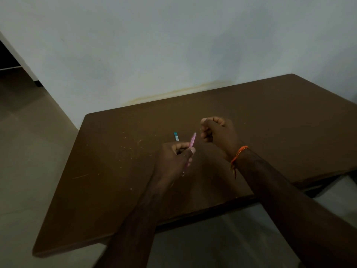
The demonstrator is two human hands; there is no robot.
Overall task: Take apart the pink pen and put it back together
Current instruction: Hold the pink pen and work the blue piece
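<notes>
My left hand [173, 159] grips the pink pen barrel [192, 140] above the brown table [108, 171]. The barrel points up and away, its upper end free, while its lower end with a small metal tip shows below my fingers. My right hand [218, 136] is curled just right of the barrel's upper end, not touching it. Its fingers are pinched together, and whether a small pen part sits between them is hidden. A thin white piece with a teal end [176, 136] lies on the table just beyond my left hand.
Pale crumbs are scattered on the table [131, 147] left of my hands. A grey wall [173, 45] stands directly behind the table. Tiled floor [29, 151] lies to the left. An orange thread [238, 154] circles my right wrist.
</notes>
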